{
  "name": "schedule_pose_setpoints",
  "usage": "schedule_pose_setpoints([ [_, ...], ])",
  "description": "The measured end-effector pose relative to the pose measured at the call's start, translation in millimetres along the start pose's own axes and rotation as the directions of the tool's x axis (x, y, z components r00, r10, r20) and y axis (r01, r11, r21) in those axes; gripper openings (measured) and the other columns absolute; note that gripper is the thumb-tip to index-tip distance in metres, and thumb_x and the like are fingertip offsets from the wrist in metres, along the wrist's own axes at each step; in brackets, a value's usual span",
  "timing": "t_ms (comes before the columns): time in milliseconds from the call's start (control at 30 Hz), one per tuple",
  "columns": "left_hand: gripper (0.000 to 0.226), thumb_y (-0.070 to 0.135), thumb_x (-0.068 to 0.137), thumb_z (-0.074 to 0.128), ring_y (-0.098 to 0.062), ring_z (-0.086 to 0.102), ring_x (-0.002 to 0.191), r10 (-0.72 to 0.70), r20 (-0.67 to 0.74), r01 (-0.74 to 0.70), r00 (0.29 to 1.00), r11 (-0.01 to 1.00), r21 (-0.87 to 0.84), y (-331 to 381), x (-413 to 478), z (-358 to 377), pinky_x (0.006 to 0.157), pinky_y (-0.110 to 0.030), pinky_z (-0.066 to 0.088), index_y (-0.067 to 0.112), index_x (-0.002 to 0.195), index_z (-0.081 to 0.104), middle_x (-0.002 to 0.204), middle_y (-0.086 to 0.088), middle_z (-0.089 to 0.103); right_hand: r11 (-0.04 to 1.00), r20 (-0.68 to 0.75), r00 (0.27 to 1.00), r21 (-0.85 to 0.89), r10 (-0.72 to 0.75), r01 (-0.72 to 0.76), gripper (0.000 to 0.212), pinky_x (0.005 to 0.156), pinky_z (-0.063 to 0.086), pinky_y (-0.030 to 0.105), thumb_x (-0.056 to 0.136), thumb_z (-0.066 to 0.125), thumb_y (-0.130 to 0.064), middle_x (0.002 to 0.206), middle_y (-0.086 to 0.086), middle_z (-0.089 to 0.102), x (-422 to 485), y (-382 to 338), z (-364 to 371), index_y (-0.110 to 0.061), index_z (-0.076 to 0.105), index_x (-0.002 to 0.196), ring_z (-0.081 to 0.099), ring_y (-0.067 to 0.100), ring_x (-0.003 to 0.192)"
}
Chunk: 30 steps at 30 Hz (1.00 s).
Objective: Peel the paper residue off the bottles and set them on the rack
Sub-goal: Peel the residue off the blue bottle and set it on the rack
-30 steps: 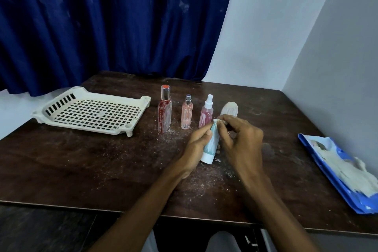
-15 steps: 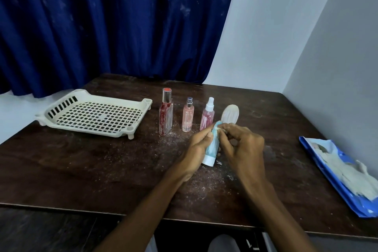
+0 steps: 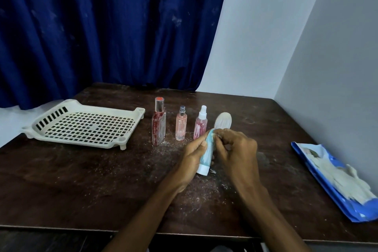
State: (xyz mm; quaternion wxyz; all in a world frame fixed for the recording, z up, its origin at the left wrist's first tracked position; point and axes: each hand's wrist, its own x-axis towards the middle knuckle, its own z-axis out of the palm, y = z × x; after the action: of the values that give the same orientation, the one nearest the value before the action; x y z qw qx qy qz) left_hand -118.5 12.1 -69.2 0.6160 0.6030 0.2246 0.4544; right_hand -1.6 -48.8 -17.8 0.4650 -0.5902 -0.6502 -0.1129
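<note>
Teal tube bottle (image 3: 207, 154), tilted, frame centre: left hand (image 3: 192, 156) wraps its body; right hand (image 3: 237, 147), fingers curled, pinches its upper end.

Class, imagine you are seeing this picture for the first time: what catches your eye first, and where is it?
At the centre, the left hand grips a pale teal tube with a white cap while the right hand picks at its upper end. Behind stands a row of three red and pink bottles on the dark wooden table, with a cream plastic grid rack to their left. A deep blue curtain hangs behind.
</note>
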Motion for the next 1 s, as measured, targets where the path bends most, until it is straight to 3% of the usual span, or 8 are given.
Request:
schedule_pose_setpoints([
  [167,0.057,0.026,0.093,0.045,-0.014,0.060,0.123,-0.014,-0.017,0.013,1.000,1.000,-0.022,1.5,-1.0,-0.4,0.096,-0.023,0.048,0.003,0.145,0.043,0.139,-0.010,0.057,1.000,0.019,1.000,-0.017,-0.019,0.019,0.012,0.066,0.048,0.024,0.082,0.075,-0.005,0.083,-0.005,0.072,-9.9,-7.5,1.4,-0.014,0.077,0.091,0.059,0.013,0.069],
  [300,0.056,0.029,0.095,0.043,-0.016,0.053,0.131,-0.022,-0.005,0.022,1.000,1.000,0.017,4.5,-1.9,0.9,0.109,-0.029,0.043,0.007,0.147,0.042,0.144,-0.009,0.053,1.000,0.026,1.000,0.008,0.005,-0.005,0.009,0.064,0.052,0.033,0.085,0.072,-0.005,0.079,-0.005,0.071,-7.7,2.1,-2.9,-0.013,0.076,0.087,0.061,0.012,0.067],
  [467,0.057,0.027,0.094,0.044,-0.011,0.056,0.127,-0.026,-0.010,0.025,1.000,0.999,-0.024,5.5,-2.8,0.0,0.097,-0.020,0.046,0.004,0.146,0.042,0.140,-0.004,0.056,1.000,-0.003,1.000,0.004,-0.020,0.020,0.012,0.064,0.050,0.029,0.084,0.073,-0.002,0.081,-0.003,0.072,-10.1,-6.1,1.7,-0.011,0.076,0.092,0.059,0.014,0.068],
  [633,0.057,0.028,0.093,0.045,-0.015,0.052,0.132,-0.029,-0.018,0.029,0.999,1.000,-0.001,6.8,-1.8,1.4,0.109,-0.027,0.042,0.006,0.146,0.042,0.145,-0.009,0.052,1.000,0.001,1.000,0.024,0.003,-0.003,0.009,0.065,0.053,0.034,0.087,0.071,-0.005,0.083,-0.001,0.073,-8.4,-1.0,-1.1,-0.011,0.076,0.091,0.062,0.013,0.070],
  [800,0.057,0.027,0.094,0.045,-0.015,0.054,0.130,-0.033,-0.036,0.033,0.999,0.999,-0.003,6.3,-2.1,0.7,0.102,-0.023,0.045,0.003,0.146,0.042,0.143,-0.008,0.054,0.999,-0.015,0.999,-0.002,-0.034,0.034,0.011,0.069,0.050,0.029,0.083,0.074,-0.002,0.085,0.000,0.073,-9.1,-10.2,2.7,-0.009,0.076,0.091,0.062,0.017,0.073],
  [900,0.045,0.016,0.103,0.042,-0.017,0.049,0.135,-0.057,-0.042,0.058,0.998,0.998,0.029,3.7,-1.0,-0.5,0.111,-0.028,0.040,0.006,0.147,0.041,0.148,-0.010,0.049,0.997,0.023,0.997,-0.032,-0.068,0.068,0.015,0.066,0.048,0.029,0.080,0.077,-0.001,0.083,-0.001,0.072,-14.9,-7.2,-1.5,-0.011,0.077,0.091,0.060,0.018,0.069],
  [1000,0.042,0.007,0.105,0.038,-0.016,0.048,0.135,-0.060,-0.040,0.062,0.997,0.996,0.056,2.1,-0.3,-1.0,0.109,-0.023,0.040,0.007,0.147,0.041,0.148,-0.009,0.048,0.998,0.035,0.997,-0.027,-0.063,0.064,0.014,0.064,0.053,0.036,0.081,0.075,-0.001,0.082,-0.001,0.072,-10.7,-0.9,-4.1,-0.011,0.077,0.091,0.060,0.018,0.070],
])
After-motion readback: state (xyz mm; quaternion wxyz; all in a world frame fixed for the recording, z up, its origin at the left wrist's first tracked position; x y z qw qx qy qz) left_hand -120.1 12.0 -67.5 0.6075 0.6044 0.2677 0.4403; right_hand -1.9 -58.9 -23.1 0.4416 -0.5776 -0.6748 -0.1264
